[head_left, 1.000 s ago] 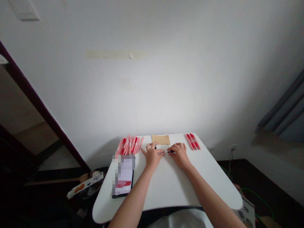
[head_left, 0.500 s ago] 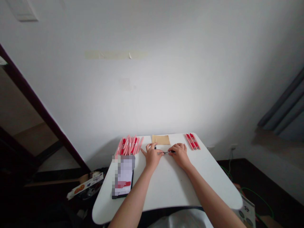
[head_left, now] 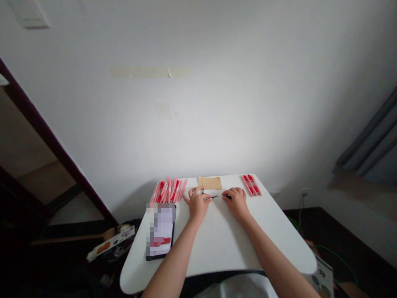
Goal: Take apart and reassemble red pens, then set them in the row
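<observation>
My left hand (head_left: 197, 204) is closed in a pinch on a thin pen part (head_left: 214, 197), whose dark tip points right. Across a small gap, my right hand (head_left: 236, 203) pinches a short black pen piece (head_left: 228, 197). Both hands are low over the middle of the white table (head_left: 220, 240). Just behind them lies a tan paper rectangle (head_left: 210, 183). Fingers hide most of both pen pieces, so their full shape cannot be made out.
A pile of pink and red pens (head_left: 169, 190) lies left of my left hand. Several more red and pink pens (head_left: 251, 185) lie in a row at the back right. A phone (head_left: 163, 227) rests near the table's left edge. The wall (head_left: 217, 124) rises behind.
The two pen pieces, which met end to end between my hands, now stand apart. My right hand has shifted slightly right and my left hand slightly left.
</observation>
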### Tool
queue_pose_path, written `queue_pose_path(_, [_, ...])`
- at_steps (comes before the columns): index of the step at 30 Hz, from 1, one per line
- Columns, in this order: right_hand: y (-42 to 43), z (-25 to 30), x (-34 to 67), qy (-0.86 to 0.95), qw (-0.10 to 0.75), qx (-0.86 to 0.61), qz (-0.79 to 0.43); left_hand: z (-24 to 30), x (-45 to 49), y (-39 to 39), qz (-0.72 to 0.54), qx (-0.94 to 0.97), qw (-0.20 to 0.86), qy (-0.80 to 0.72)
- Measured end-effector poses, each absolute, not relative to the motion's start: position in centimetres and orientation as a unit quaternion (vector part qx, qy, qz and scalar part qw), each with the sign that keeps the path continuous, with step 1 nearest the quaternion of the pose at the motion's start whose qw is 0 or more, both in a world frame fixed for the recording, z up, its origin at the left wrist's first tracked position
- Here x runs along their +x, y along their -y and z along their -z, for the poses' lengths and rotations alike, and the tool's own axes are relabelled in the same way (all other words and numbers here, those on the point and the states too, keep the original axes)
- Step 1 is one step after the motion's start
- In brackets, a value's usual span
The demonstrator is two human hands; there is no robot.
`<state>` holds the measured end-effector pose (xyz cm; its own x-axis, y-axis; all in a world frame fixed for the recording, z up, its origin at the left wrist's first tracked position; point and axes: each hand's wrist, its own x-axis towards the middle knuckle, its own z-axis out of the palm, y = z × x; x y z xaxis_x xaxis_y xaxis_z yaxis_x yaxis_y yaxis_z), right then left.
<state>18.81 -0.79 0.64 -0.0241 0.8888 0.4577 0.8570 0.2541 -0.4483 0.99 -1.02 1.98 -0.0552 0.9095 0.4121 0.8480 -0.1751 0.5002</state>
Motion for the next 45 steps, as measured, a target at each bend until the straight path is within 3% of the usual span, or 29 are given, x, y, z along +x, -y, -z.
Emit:
queue_pose_path(15, [0.6, -0.4, 19.0, 0.683, 0.359, -0.636, -0.027, -2.0, 2.1, 1.1, -0.34, 0.657, -0.009, -0.673])
queue_pose_path(45, [0.7, -0.5, 19.0, 0.705, 0.378, -0.599, -0.035, -2.0, 2.5, 1.0, -0.327, 0.676, 0.014, -0.66])
